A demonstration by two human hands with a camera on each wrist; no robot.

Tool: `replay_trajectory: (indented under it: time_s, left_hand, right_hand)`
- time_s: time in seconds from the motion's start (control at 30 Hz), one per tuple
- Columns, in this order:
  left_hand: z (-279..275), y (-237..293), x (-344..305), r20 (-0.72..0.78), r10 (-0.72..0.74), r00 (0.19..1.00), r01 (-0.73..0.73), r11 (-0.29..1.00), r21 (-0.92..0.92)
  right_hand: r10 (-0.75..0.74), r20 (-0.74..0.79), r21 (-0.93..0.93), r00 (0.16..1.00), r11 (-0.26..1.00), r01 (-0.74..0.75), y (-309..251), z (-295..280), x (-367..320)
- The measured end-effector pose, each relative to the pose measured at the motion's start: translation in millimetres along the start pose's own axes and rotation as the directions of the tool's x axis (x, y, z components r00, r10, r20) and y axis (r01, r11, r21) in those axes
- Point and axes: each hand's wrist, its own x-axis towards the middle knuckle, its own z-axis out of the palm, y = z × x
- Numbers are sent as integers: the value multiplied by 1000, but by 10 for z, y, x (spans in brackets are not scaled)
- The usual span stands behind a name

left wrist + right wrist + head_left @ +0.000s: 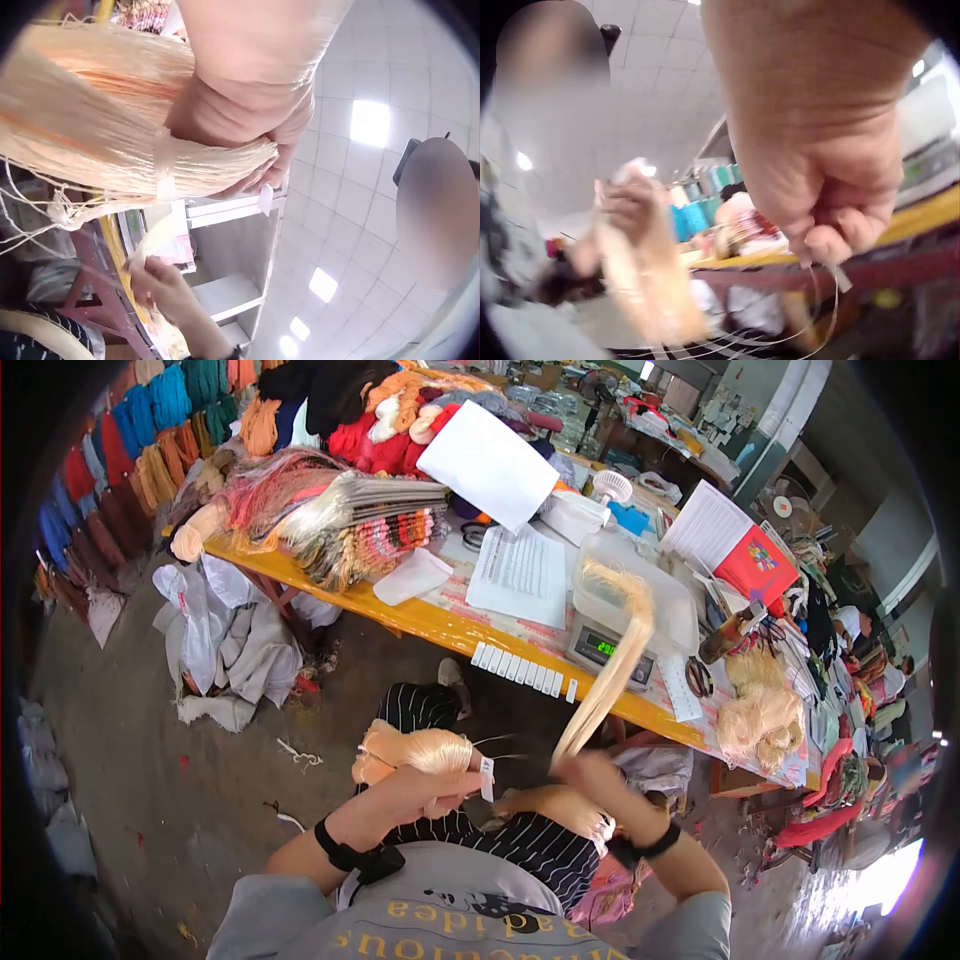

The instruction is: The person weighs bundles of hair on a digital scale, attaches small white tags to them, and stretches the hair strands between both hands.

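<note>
My left hand [445, 788] grips a skein of peach and cream thread [425, 750], its fingers curled round the looped end. A small white tag [488, 778] stands at the fingertips of that hand. In the left wrist view a pale band [165, 165] circles the skein, and loose strands trail from it. My right hand [608, 790] is apart from the skein, below the table edge. In the right wrist view its fingertips pinch a thin cream thread [835, 304], which loops down and leftward. A second cream skein [565, 810] lies across the lap.
A long cream hank [615, 670] hangs from a clear plastic tub [670, 600] on a digital scale [598, 650], down past the table edge. White labels [520, 668] line the table's yellow edge [440, 628]. Printed sheets [518, 575], yarn piles [385, 450] and another cream bundle [760, 710] lie there.
</note>
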Motion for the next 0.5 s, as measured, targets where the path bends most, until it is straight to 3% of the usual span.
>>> replay_trajectory:
  time_s: [0.03,0.07,0.1,0.17,0.2,0.23,0.27,0.3,0.33,0.4,0.43,0.47,0.5]
  left_hand:
    - [1,-20,31,-1,-13,1000,13,1000,-10]
    - [17,-42,76,-12,-1,1000,3,995,96]
    - [46,-53,129,-19,8,1000,-4,979,202]
    - [209,-17,153,73,96,993,-116,925,362]
    - [282,-17,189,151,98,984,-147,920,363]
    - [347,-22,209,228,101,969,-180,914,363]
    - [350,-120,291,315,77,946,-195,911,363]
    - [354,-155,269,260,-58,964,-68,890,451]
    - [382,-209,306,294,-132,947,-42,853,520]
    - [408,-251,338,322,-199,926,-29,810,586]
    - [420,-245,330,238,-287,928,70,760,646]
    - [432,-239,316,146,-366,919,169,701,693]
    - [458,-208,287,142,-358,923,167,704,690]
  right_hand:
    - [-160,25,238,987,960,150,-248,118,-254]
    - [-65,575,414,816,883,-222,-611,-145,-369]
    - [-256,338,361,906,924,127,-576,76,-536]
    - [-111,-10,170,994,979,111,-695,-53,-641]
    - [-1,37,131,999,991,-4,-755,-257,-641]
    - [-42,-131,189,991,980,66,-743,-285,-638]
    - [24,87,514,996,855,-65,-746,-398,-632]
    - [8,302,744,953,624,-241,-768,-535,-630]
    - [-20,414,835,910,407,-371,-789,-606,-623]
    - [-18,427,848,904,355,-393,-777,-690,-626]
    - [-24,445,856,895,305,-417,-765,-711,-632]
    - [16,450,813,893,407,-417,-737,-669,-647]
    - [9,451,811,892,413,-414,-723,-629,-647]
